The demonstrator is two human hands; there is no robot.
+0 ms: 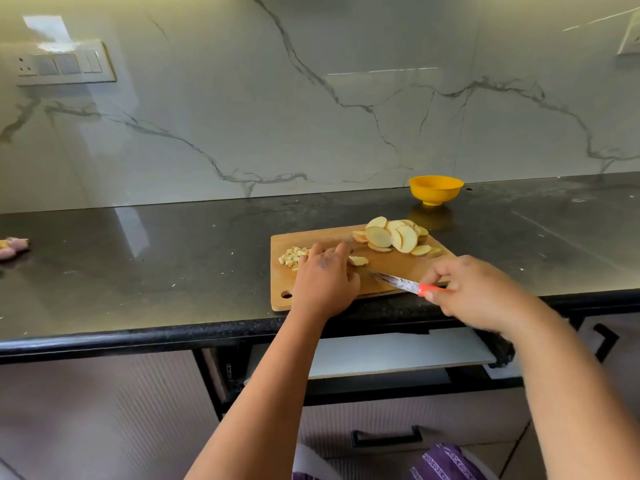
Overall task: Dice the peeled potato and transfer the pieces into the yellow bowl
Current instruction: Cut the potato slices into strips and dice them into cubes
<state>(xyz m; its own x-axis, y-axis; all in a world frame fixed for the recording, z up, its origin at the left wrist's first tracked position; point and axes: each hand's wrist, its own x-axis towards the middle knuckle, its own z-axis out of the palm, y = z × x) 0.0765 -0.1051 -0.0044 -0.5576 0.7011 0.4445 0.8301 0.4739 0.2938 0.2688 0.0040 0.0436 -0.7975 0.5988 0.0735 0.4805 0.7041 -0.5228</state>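
Note:
A wooden cutting board [398, 268] lies on the dark counter. At its far right edge sits a pile of round potato slices [393, 237]. Small diced potato pieces [292, 256] lie at the board's left side. My left hand [325, 277] rests on the board with its fingertips on a few potato slices [358, 260]. My right hand [474, 294] grips the red handle of a knife [398, 281], whose blade points left toward my left hand, low over the board. The yellow bowl [435, 189] stands behind the board by the wall; I see nothing inside it.
The black counter [156, 265] ends in a front edge just below the board. Some pinkish scraps [12, 247] lie at the far left. Under the counter a pull-out shelf [398, 351] stands open. A switch panel [65, 64] is on the marble wall.

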